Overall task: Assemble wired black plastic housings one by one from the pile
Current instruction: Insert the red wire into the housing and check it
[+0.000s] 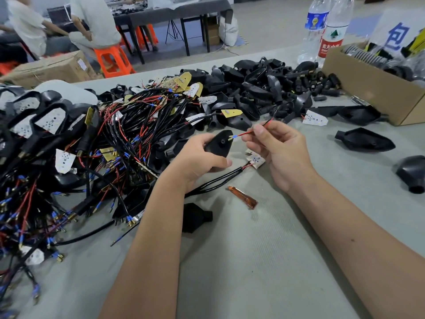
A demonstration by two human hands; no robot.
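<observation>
Housing [217, 143] sat gripped in my left hand [197, 157], at nine o'clock from my right hand [273, 148], which pinched the wire [246, 134]. Its terminal [232, 138] hovered at the shell's edge; a slack pinch risked bending it or missing the opening.

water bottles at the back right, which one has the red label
The nearer water bottle, right of the pair, has a red and white label. The bottle behind it has a blue label.

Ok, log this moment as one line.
left hand grips black housing | right hand pinches red wire | terminal at housing
</observation>
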